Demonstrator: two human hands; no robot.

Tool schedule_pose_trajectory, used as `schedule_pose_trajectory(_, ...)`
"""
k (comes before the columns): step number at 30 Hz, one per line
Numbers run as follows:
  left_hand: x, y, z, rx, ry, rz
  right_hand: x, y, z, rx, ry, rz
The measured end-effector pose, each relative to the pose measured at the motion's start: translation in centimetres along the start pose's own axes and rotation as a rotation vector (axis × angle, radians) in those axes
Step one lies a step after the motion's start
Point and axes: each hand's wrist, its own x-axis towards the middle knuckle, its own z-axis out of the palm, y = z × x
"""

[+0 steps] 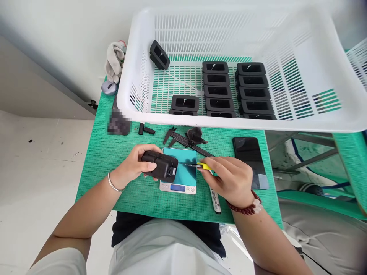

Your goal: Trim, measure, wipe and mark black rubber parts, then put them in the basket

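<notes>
In my left hand (139, 163) is a black plastic housing (160, 165), gripped with the thumb on top and its end with a small light-coloured clip turned to the right. My right hand (229, 176) pinches a yellow-handled craft knife (204, 166), its thin blade pointing left toward the housing without touching it. Both are above a small digital scale (186, 168) with a shiny blue-green plate and a display at its front. A white marker pen (215, 200) lies below my right hand. Behind the scale rest a black caliper (183, 140) and a dark crumpled cloth (195, 135).
A large white plastic basket (183, 119) stands across the back, holding several black housings (217, 91) in rows. A dark phone (250, 160) lies at the right of the green table mat (100, 168). Small black parts (146, 130), a grey round case (109, 88) and gloves (114, 61) sit left.
</notes>
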Motion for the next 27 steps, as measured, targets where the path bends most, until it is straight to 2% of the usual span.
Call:
schedule_pose_trajectory(5, 0.12, -0.08, -0.15, -0.029, 0.066, -0.019, 0.1, -0.17, -0.07, 0.031, -0.02, -0.027)
schedule_pose_trajectory(10, 0.15, -0.07, -0.23, 0.013, 0.079, -0.023, 0.36, -0.26, -0.07, -0.042, -0.024, 0.006)
schedule_pose_trajectory(19, 0.25, -0.31, -0.31, 0.027, 0.124, -0.012, 0.1, 0.04, -0.13, 0.028, -0.051, -0.041)
schedule_pose_trajectory(24, 0.1, 0.0, -0.49, 0.053, 0.04, 0.009, 0.25, -0.07, 0.05, 0.045, -0.038, -0.011)
schedule_pose_trajectory(27, -0.12, -0.02, -0.37, 0.088, -0.044, -0.016, 0.25, 0.19, 0.02, -0.035, -0.042, 0.032)
